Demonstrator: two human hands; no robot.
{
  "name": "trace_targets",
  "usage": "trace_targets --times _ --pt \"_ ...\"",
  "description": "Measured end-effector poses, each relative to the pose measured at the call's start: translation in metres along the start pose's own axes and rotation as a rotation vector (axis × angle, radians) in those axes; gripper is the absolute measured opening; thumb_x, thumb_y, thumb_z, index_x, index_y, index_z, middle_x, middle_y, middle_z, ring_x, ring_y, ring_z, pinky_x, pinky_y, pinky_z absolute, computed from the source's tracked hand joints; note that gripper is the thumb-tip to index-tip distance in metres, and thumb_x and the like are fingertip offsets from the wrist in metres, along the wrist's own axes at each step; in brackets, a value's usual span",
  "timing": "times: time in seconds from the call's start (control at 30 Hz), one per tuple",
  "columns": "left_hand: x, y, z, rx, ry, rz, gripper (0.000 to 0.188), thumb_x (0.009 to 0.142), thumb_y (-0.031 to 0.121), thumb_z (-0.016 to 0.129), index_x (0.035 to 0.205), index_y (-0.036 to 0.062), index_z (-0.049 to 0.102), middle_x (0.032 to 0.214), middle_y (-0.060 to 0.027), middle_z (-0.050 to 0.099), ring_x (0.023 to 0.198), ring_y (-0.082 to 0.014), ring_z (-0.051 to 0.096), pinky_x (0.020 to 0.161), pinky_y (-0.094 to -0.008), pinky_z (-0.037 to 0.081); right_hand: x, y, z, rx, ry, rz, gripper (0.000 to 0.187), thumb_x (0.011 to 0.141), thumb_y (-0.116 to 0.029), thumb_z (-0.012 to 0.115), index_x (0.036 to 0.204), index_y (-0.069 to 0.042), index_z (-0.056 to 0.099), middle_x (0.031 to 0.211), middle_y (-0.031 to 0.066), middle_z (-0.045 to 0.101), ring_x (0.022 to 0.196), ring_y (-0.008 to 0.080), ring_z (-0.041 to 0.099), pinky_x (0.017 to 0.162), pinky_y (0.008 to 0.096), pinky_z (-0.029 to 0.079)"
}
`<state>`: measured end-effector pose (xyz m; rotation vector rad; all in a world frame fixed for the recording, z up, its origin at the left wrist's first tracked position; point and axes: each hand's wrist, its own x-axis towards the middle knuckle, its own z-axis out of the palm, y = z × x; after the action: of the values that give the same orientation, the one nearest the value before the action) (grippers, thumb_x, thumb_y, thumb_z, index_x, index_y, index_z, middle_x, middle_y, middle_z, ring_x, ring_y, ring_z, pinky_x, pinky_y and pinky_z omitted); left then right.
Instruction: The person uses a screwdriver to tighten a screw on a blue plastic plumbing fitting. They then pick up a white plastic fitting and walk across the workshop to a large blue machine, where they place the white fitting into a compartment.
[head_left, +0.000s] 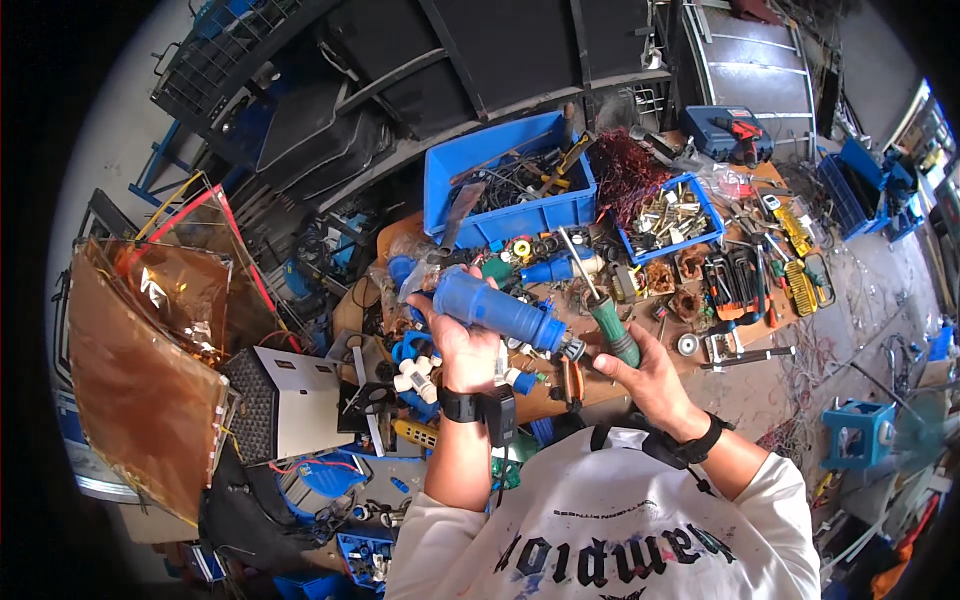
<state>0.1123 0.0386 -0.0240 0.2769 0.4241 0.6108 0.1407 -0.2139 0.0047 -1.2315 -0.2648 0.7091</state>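
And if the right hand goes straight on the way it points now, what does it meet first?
Beyond the green-handled screwdriver held by the right hand, probably the loose blue cylindrical part lying ahead; depth is unclear, so the hand might pass above it.

Workshop interior, as shown by your screwdriver (617, 334), the parts-strewn wooden bench (598, 390), the blue tray (680, 245) of metal fittings (665, 215) and the red power drill (743, 130).

large blue crate (530, 221) | red drill (743, 130) | blue stool (857, 434) | brown sheet (150, 385)
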Motion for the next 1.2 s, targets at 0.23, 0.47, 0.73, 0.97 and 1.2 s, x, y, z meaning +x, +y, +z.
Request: trace_targets --times 0.23,0.47,0.73,0.97,1.2 --pt "-0.027 -0.006 0.013 0.106 -0.044 -0.026 0.070 0.084 0.071 0.046 0.105 0.0054 0.059 0.094 -0.0069 0.067 0.085 -0.0219 0.066 0.077 -0.0405 0.055 -0.004 -0.006 0.010 0.021 -0.021 0.077 0.027 0.086 -0.009 0.069 0.101 -0.004 0.047 0.077 0.0044 0.061 0.055 0.0081 0.057 0.045 0.0225 0.047" --pt "-0.036 -0.009 0.018 0.146 0.024 0.017 0.071 0.086 0.072 0.042 0.098 0.0045 0.061 0.086 -0.0060 0.067 0.082 -0.0209 0.066 0.073 -0.0386 0.054 -0.004 0.004 0.024 0.043 0.021 0.078 0.027 0.086 -0.005 0.068 0.101 -0.004 0.046 0.077 0.0044 0.058 0.054 0.0105 0.056 0.044 0.0237 0.047" --pt "-0.044 -0.011 0.024 0.139 0.110 -0.006 0.067 0.090 0.069 0.037 0.107 0.0069 0.057 0.092 -0.0059 0.064 0.081 -0.0222 0.063 0.075 -0.0432 0.052 -0.009 0.006 0.012 0.192 -0.061 0.121 0.030 0.084 0.006 0.062 0.110 0.001 0.045 0.091 0.0125 0.061 0.077 0.0197 0.066 0.069 0.0301 0.059" --pt "-0.043 -0.020 0.015 0.189 0.082 -0.006 0.068 0.088 0.070 0.041 0.108 0.0065 0.058 0.097 -0.0068 0.064 0.087 -0.0255 0.064 0.075 -0.0455 0.054 -0.004 0.016 0.011 0.185 0.017 0.109 0.031 0.085 0.007 0.063 0.109 0.000 0.044 0.093 0.0126 0.059 0.080 0.0227 0.068 0.069 0.0322 0.061" --pt "-0.035 -0.023 0.014 0.297 0.057 0.043 0.062 0.090 0.064 0.046 0.104 0.0050 0.055 0.089 -0.0108 0.065 0.074 -0.0290 0.067 0.063 -0.0449 0.057 0.009 0.044 0.000 0.107 0.007 0.183 0.028 0.085 0.001 0.066 0.107 0.000 0.048 0.097 0.0103 0.061 0.086 0.0199 0.066 0.076 0.0323 0.059"
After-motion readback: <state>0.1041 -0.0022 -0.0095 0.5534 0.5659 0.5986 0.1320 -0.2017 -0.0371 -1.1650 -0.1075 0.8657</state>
